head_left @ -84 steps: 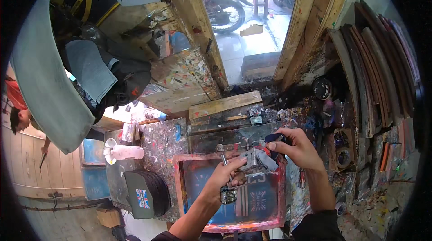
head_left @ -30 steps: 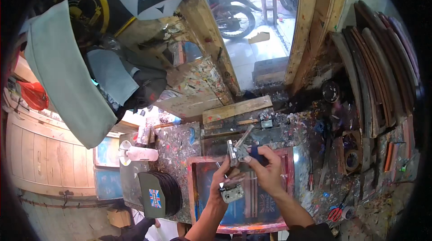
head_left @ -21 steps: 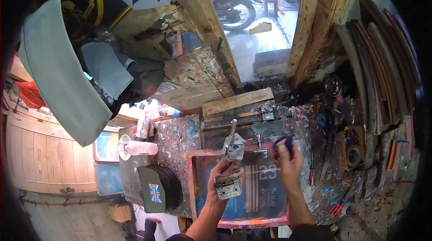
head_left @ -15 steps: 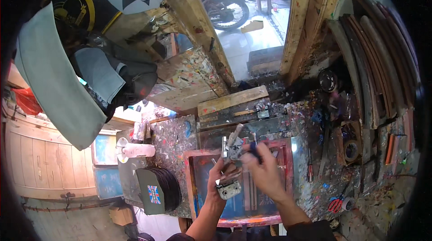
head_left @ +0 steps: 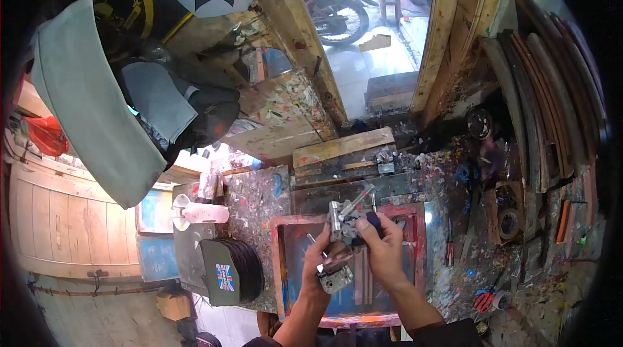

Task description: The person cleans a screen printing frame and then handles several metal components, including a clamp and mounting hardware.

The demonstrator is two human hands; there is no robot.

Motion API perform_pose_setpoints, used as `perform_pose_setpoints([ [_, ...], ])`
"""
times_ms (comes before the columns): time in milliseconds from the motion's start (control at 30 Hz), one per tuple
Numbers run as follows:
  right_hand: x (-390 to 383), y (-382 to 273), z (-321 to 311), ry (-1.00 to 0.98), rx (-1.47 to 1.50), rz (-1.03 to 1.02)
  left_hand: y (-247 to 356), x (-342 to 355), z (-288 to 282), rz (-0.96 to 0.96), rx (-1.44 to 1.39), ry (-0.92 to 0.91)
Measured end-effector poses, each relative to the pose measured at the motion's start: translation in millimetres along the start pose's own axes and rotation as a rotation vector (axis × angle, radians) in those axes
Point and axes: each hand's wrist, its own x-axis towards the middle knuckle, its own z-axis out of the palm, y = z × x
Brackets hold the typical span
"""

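Over the screen frame (head_left: 280, 263) my left hand (head_left: 316, 266) is wrapped round a silver metal hinge clamp (head_left: 337, 220). The clamp has a short bar sticking up and a plate with holes at its near end. My right hand (head_left: 388, 253) is closed on a screwdriver (head_left: 373, 219) with a dark blue handle, its thin metal shaft pointing up and away. The right thumb and the handle are close against the clamp's right side. The fingers partly hide the clamp's middle, and I cannot tell whether the screwdriver touches it.
Left of the frame lie a stack of dark green printed panels (head_left: 217, 275) and a pinkish-white bottle (head_left: 206, 213). At right are a red-handled screwdriver (head_left: 450, 253), red-handled scissors (head_left: 483, 299) and a tape roll (head_left: 507, 222). A wooden block (head_left: 344, 146) lies behind.
My right hand has come in closer against the clamp and is less blurred. The clamp has turned slightly in my left hand. The whole view has shifted a little.
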Motion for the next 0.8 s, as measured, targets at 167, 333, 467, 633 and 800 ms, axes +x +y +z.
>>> perform_pose_setpoints([
  [167,-5,12,-10,0.150,0.225,0.037,-6,-3,1,-0.110,-0.040,-0.083],
  [333,-4,20,-26,0.386,-0.222,-0.375,-10,-6,29,-0.194,-0.049,0.039],
  [467,1,8,-43,0.300,-0.492,-0.445,-19,1,23,-0.065,0.013,0.033],
  [633,-15,-16,-33,-0.018,-0.703,-0.886,-16,13,16,-0.110,-0.046,0.040],
  [800,-34,2,-16,-0.208,-0.811,-0.873,-49,16,-25,-0.009,-0.331,-0.250],
])
